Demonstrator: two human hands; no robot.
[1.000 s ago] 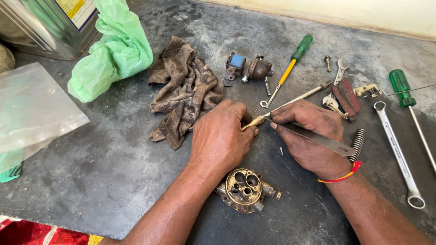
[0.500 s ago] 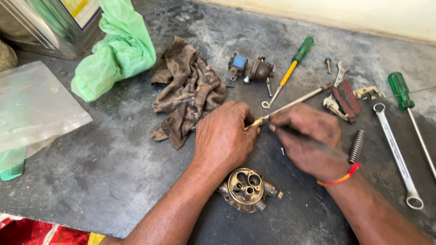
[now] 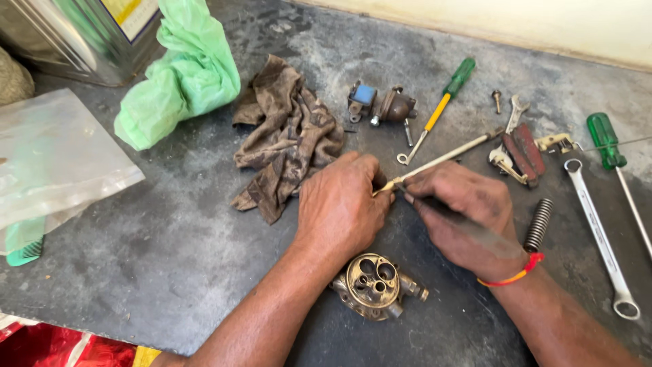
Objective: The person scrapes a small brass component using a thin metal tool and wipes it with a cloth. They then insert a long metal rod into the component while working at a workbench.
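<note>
Hands [image 3: 401, 207] knuckles-up, fingers pinching brass rod [image 3: 441, 160]

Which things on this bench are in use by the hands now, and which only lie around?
In use:
- small brass part, pinched by the left hand
- flat metal blade, held in the right hand with its tip at that part

Lying about:
- brass carburettor body
- brown rag
- green-handled screwdriver
- coil spring
- ring spanner
- green plastic bag
</note>
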